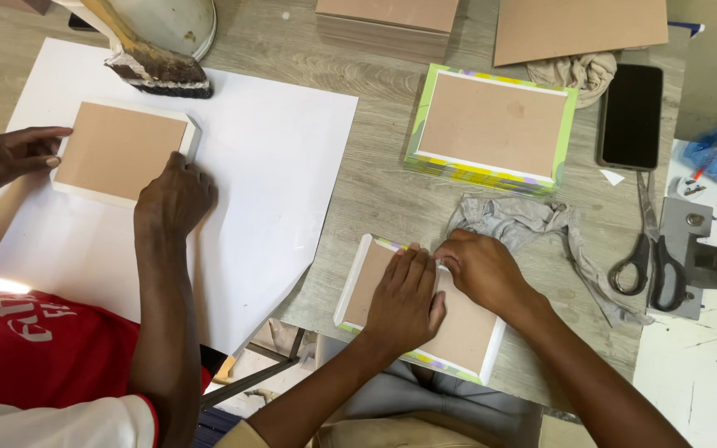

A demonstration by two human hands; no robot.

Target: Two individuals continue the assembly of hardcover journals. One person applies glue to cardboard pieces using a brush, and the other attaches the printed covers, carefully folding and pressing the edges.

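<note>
- Near the front edge of the wooden table (375, 191), a flat board panel (418, 309) lies face down, brown back up, its coloured paper wrap folded over the rim.
- Left hand (404, 300) lies spread flat on the panel's back, pressing it down.
- Right hand (481, 270) is curled at the panel's far edge, fingertips pressed together on the paper fold there; no grip around the panel.
- Panel looks stiff, thin and light, likely to slide unless held flat; best taken by its long edges, and the wrap may crease or lift at the corners.
- Grey rag (520, 220) lies touching the right hand.
- Stack of wrapped panels (491, 129) sits further back; scissors (649, 249) and a dark phone (631, 116) are towards the right edge.
- Towards the left edge, another person's hands (172, 199) hold a white-rimmed panel (119, 151) on a white sheet (267, 166), glue brush (155, 66) beyond it.
</note>
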